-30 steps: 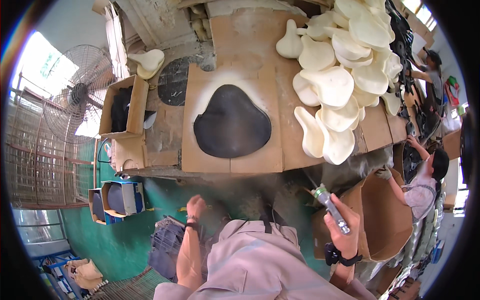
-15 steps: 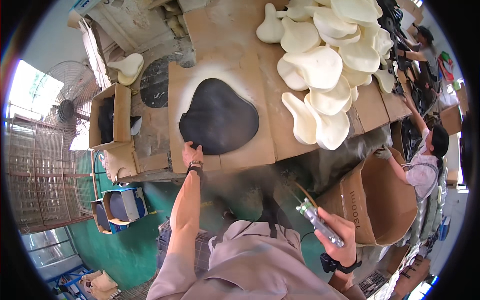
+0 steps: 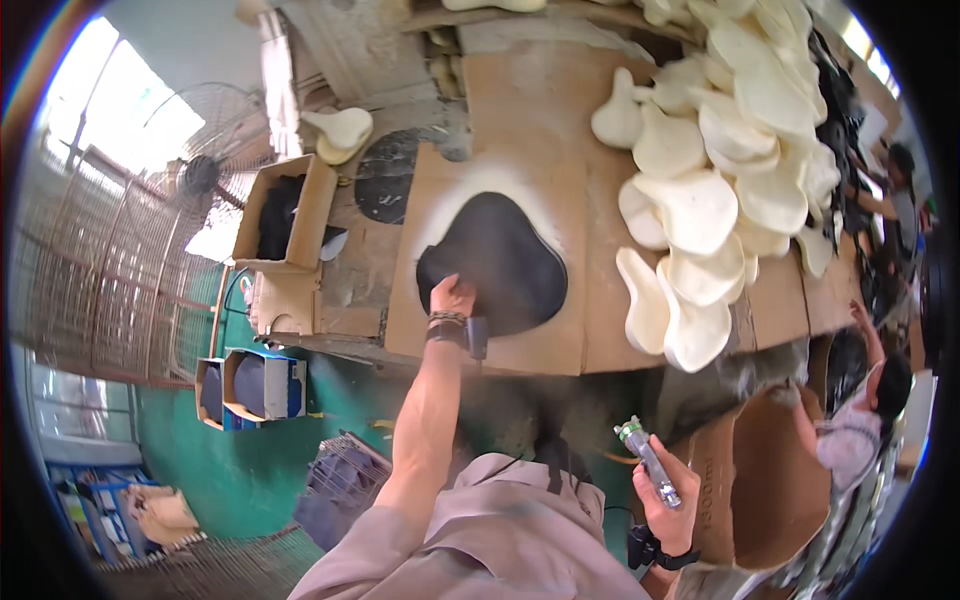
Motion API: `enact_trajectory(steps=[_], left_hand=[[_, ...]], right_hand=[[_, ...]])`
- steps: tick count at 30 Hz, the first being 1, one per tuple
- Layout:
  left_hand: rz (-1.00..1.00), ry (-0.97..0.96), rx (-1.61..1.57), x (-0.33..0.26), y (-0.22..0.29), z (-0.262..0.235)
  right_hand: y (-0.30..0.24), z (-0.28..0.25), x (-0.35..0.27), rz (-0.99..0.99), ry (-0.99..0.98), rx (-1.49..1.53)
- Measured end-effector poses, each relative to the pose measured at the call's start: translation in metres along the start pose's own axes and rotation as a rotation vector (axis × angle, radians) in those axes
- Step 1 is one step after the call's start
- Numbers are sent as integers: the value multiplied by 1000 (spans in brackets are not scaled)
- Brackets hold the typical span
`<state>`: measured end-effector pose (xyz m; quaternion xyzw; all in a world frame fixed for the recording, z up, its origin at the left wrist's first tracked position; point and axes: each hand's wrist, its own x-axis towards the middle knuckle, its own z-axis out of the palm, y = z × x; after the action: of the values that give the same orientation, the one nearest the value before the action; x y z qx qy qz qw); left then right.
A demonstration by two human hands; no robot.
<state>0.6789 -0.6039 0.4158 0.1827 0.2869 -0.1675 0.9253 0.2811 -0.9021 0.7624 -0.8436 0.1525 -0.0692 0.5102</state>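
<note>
A black saddle-shaped sheet (image 3: 505, 250) lies on a cardboard board (image 3: 565, 345), with a pale, sprayed-looking halo on the board around its far end. My left hand (image 3: 452, 296) is over the sheet's near-left part, fingers curled and closed on it; the fingertips are partly hidden. A small dark grey block (image 3: 478, 338) shows beside that wrist, its kind unclear. Off the table's front edge, my right hand (image 3: 668, 500) is wrapped round a metal spray gun (image 3: 650, 462) with a green ring near its tip. Its nozzle end points up and left.
Cream foam saddle pads (image 3: 690, 220) are heaped on the right of the table. At the left stand an open carton (image 3: 320, 215) of black pieces and a large fan (image 3: 200, 175). A big cardboard box (image 3: 715, 500) is at right, where a co-worker (image 3: 850, 440) reaches over it.
My left hand has moved from the sheet's near-left edge inward over it, and its wrist has turned. The right hand still holds the spray gun. The whole view has shifted.
</note>
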Motion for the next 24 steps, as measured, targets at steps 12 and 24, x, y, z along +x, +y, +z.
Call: enact_trajectory(steps=[12,24], left_hand=[[443,-501,-357,-232,42,261],[843,-399,-613,-429,15,9]], right_hand=[[-24,18,43,-155,-312,42],[-60,64,71,-473,-1146,-248]])
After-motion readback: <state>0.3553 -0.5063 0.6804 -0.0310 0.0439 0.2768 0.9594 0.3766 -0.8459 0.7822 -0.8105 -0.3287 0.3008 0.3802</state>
